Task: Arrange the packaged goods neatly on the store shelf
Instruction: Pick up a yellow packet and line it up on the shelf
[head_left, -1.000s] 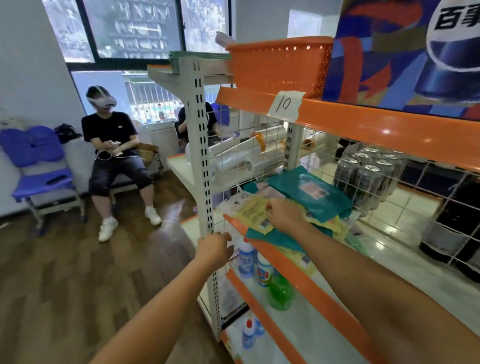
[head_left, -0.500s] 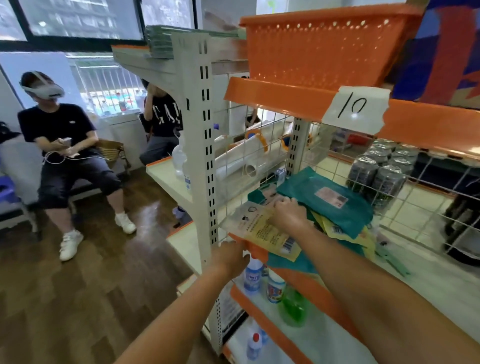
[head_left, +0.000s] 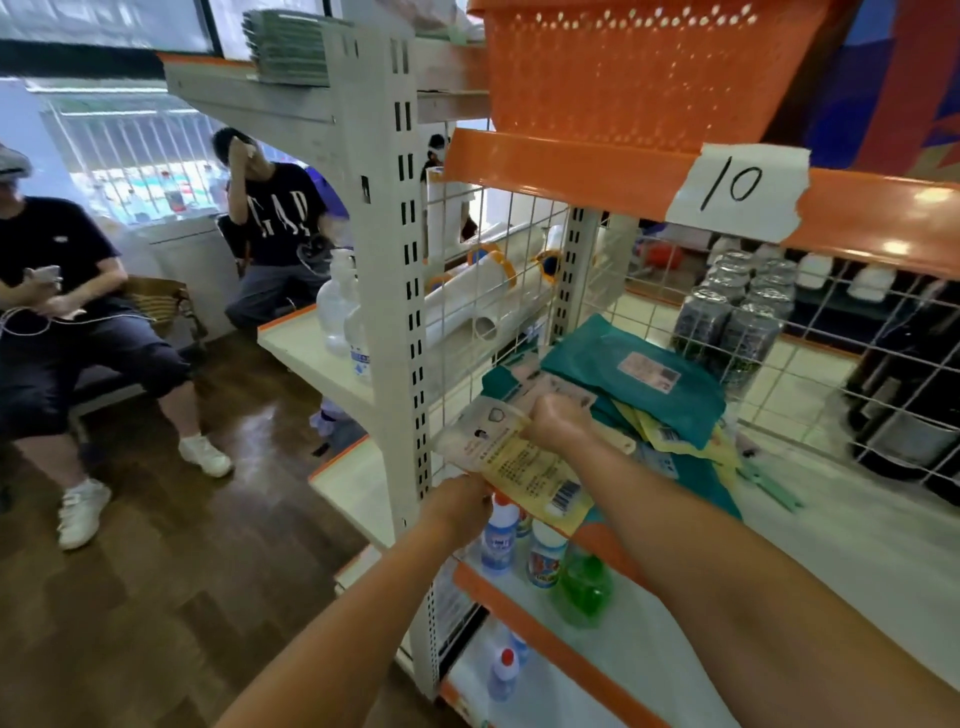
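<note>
Packaged goods on the shelf (head_left: 852, 525) look light, floppy and slick; both hands pinch the yellow packet (head_left: 519, 457), left hand (head_left: 460, 506) at its near edge, right hand (head_left: 558, 423) on top.

We see the left hand (head_left: 457, 506) risen since a second ago — then it hung below the orange shelf edge (head_left: 597, 540), clear of everything; now it touches the lower left edge of the yellow packet (head_left: 524, 462), which sticks out past that shelf edge. Whether it pinches the packet we cannot tell. The right hand (head_left: 558, 423) has shifted on the same packet, fingers curled at its upper edge, and the packet's clear end now lifts further out from the shelf edge toward the white upright post (head_left: 402, 322). Our view has also moved closer — the post and the "10" label (head_left: 737, 189) loom larger.
</note>
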